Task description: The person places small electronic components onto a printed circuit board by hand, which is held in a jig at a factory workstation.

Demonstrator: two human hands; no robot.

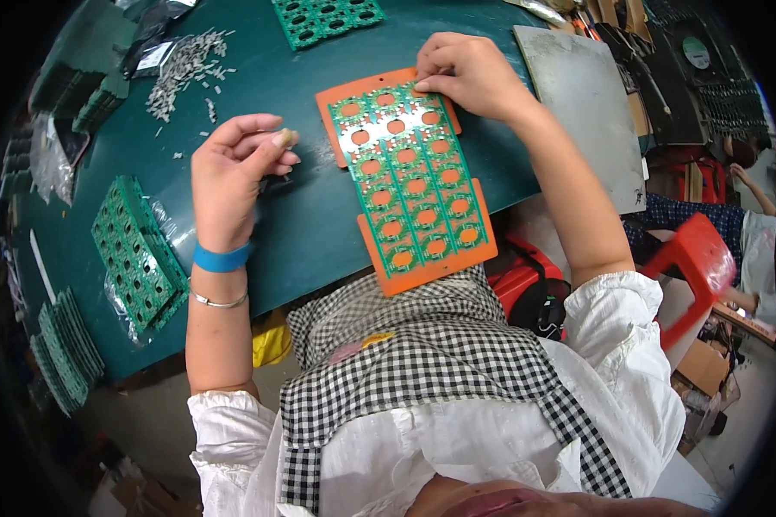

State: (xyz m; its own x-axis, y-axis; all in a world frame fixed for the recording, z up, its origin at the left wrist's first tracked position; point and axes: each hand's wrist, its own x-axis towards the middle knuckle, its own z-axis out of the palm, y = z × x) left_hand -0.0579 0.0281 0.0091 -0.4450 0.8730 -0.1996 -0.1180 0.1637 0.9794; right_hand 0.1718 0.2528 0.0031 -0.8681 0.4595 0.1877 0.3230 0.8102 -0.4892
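Observation:
A green circuit board panel [408, 177] with rows of oval openings lies on an orange plate [444, 269] at the table's near edge. Over the panel's far right corner, my right hand [474, 76] has thumb and forefinger pinched together, touching the board; whatever is between them is too small to make out. My left hand [237, 168] hovers left of the panel, fingers curled in toward the thumb. A beige cover or small piece shows at its fingertips, and I cannot tell what they hold. A blue band [222, 258] and a bracelet circle the left wrist.
Small grey parts [190, 73] lie heaped at the far left. Green panels [138, 254] are stacked left of my left arm, with more standing [67, 349] nearer. Another panel [328, 19] lies at the far edge. A grey board [578, 112] and red chair [698, 258] are to the right.

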